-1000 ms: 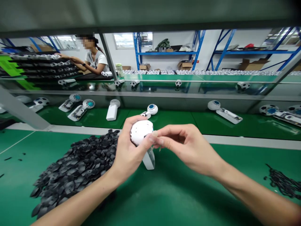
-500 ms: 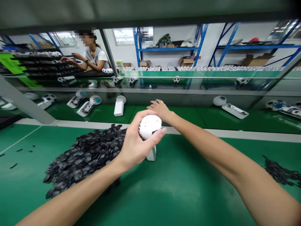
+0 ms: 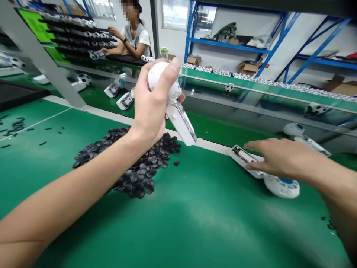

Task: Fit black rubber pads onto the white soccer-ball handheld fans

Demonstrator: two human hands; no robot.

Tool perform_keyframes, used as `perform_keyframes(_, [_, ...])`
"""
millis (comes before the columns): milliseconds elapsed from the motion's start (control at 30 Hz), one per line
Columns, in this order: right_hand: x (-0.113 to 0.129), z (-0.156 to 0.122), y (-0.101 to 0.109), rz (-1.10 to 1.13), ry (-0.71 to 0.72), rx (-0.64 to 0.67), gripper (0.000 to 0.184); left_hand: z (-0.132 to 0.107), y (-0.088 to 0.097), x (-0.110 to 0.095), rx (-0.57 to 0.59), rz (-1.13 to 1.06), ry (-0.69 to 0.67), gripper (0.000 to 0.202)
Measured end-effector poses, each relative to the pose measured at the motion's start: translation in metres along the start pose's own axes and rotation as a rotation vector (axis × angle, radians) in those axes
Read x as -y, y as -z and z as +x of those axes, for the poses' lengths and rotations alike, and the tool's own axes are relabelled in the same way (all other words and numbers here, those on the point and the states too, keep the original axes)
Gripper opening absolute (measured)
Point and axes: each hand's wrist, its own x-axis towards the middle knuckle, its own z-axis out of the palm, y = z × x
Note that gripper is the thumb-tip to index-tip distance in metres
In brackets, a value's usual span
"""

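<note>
My left hand (image 3: pixel 152 100) is raised over the far edge of the green table, wrapped round the ball-shaped head of a white plastic device (image 3: pixel 182 124). Its rectangular handle points down to the right. At the table's right, a second white device (image 3: pixel 281 187) lies with its hollow handle (image 3: pixel 242 158) facing up, showing parts inside, and a blue disc on its round head. Over that device is my right hand (image 3: pixel 281 156), thumb and fingers stretched out and apart. Whether it touches the device I cannot tell. A heap of black pentagon pieces (image 3: pixel 139 175) lies below my left hand.
Behind the table edge, several similar devices (image 3: pixel 125 99) lie on a green belt (image 3: pixel 208 128). A slanted metal post (image 3: pixel 58 70) rises at left. Thin black strips (image 3: pixel 13 126) are scattered on the table. A person (image 3: pixel 136 41) works across the line beside stacked trays (image 3: pixel 75 33).
My view has turned right and down. My left hand has moved up and left with its device. My right hand has come back from the belt to the right, where a second device now lies.
</note>
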Motion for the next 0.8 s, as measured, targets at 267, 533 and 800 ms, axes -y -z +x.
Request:
perform_keyframes(267, [0.14,0.025,-0.031,0.171,0.716,-0.114,0.024,-0.009,0.001,0.001,-0.019,0.03,0.08,0.017])
perform_keyframes(533, [0.141,0.036,-0.054,-0.048,0.879,-0.323,0.022,-0.004,0.005,-0.003,-0.046,0.055,0.15,0.022])
perform_keyframes(800, [0.148,0.026,-0.032,0.122,0.757,-0.184,0.017,-0.003,0.007,0.001,-0.038,0.024,0.146,0.016])
